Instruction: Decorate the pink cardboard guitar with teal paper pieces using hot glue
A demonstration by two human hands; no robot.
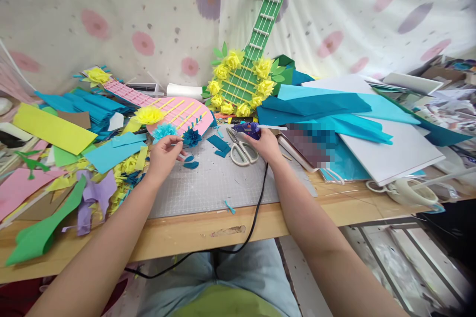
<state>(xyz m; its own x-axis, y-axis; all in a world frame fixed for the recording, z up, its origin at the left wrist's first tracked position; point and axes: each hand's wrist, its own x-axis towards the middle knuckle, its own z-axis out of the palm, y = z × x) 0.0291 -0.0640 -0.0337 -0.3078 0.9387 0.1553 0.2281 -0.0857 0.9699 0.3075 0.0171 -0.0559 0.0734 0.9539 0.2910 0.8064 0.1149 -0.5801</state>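
Note:
My right hand (pixel 268 146) is wrapped round a dark blue-purple hot glue gun (pixel 248 130) with a white glue stick (pixel 273 128) at its back. Its black cord (pixel 259 198) drops over the table edge. My left hand (pixel 165 155) is closed in a pinch beside a pink paper-covered lute-like instrument (pixel 182 109); whatever its fingertips hold is too small to make out. Close by on that instrument are a light blue paper flower (pixel 164 131), a dark blue one (pixel 192 136) and a yellow one (pixel 149 115). Dark blue paper petals (pixel 191 165) lie just beyond the fingertips.
Scissors (pixel 241 152) lie on the grey cutting mat (pixel 208 193) near dark blue paper strips (pixel 218 145). A green paper instrument (pixel 256 44) leans on the curtain. Paper scraps (pixel 55 126) crowd the left; blue sheets (pixel 316 104), a pixelated flat object (pixel 310 144) and a mug (pixel 411 193) fill the right.

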